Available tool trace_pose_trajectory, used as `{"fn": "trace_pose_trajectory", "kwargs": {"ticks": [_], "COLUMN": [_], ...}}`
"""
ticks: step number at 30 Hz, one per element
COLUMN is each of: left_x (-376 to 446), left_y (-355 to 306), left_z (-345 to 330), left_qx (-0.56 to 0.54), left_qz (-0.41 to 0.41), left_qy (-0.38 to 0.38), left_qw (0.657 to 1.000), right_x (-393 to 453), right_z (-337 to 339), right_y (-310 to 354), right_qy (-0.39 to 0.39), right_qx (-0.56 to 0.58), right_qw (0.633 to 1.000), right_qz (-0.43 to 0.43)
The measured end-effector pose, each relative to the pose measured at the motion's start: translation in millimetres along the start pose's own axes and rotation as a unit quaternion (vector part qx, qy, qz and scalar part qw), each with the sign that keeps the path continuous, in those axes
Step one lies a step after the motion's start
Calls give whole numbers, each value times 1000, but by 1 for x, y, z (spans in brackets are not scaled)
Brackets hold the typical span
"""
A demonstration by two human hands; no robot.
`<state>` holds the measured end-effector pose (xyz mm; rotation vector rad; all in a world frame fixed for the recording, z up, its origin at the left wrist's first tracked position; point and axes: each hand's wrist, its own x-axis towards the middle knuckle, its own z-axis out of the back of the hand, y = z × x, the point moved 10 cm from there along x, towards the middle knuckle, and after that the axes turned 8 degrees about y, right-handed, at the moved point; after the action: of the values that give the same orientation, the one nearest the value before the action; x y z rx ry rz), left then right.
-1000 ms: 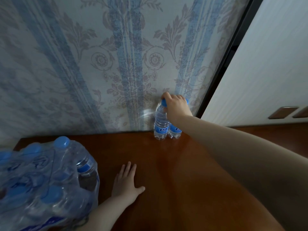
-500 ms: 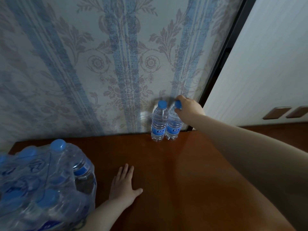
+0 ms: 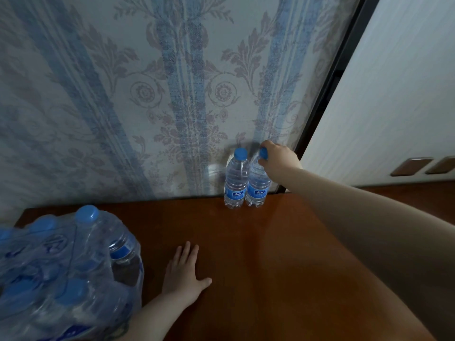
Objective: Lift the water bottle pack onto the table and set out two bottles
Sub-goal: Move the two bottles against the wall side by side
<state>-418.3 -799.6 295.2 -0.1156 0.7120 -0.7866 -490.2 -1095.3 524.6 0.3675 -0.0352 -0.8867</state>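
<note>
Damask wallpaper (image 3: 172, 94) in faded blue stripes and mauve scrollwork fills the upper frame, and below it runs a glossy reddish-brown wooden tabletop (image 3: 258, 254), smooth enough to throw back a soft sheen. A dark door frame and a pale ribbed panel close off the upper right.

At the back edge, centre-right of the frame, two small clear water bottles stand upright and touching, pushed close to the wall — probably so they are out of the way and cannot roll. The left bottle (image 3: 235, 179) stands free, its blue cap uncovered. The right bottle (image 3: 257, 185) has the right hand (image 3: 278, 159) over its top, the grip closed around the blue cap with thumb and fingers; held there, the hand can steady the bottle and nudge it square beside its neighbour. Both are ribbed thin plastic with blue label bands low on the body.

The water bottle pack (image 3: 66, 274) sits on the tabletop at the lower left, a bulging bundle of blue-capped bottles in crinkled clear film, torn open on the side nearest the centre. The left hand (image 3: 183, 274) lies flat just beside it, fingers spread and holding nothing — it looks like a brace while the other arm stretches far.

The setting-out seems all but finished.
</note>
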Motion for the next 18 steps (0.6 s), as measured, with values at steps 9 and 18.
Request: {"fn": "trace_pose_trajectory", "kwargs": {"ticks": [9,18], "left_x": [-1,-1], "left_y": [-1,-2], "left_z": [1,1], "left_qx": [2,0], "left_qz": [5,8], "left_qy": [1,5], "left_qw": [1000,1000], "right_x": [-2,-4], "right_z": [-2,-2], "right_y": [-1,3], "right_qy": [-2,-16], "right_qx": [10,8], "right_qw": [1000,1000], "right_qz": [-6,3]}}
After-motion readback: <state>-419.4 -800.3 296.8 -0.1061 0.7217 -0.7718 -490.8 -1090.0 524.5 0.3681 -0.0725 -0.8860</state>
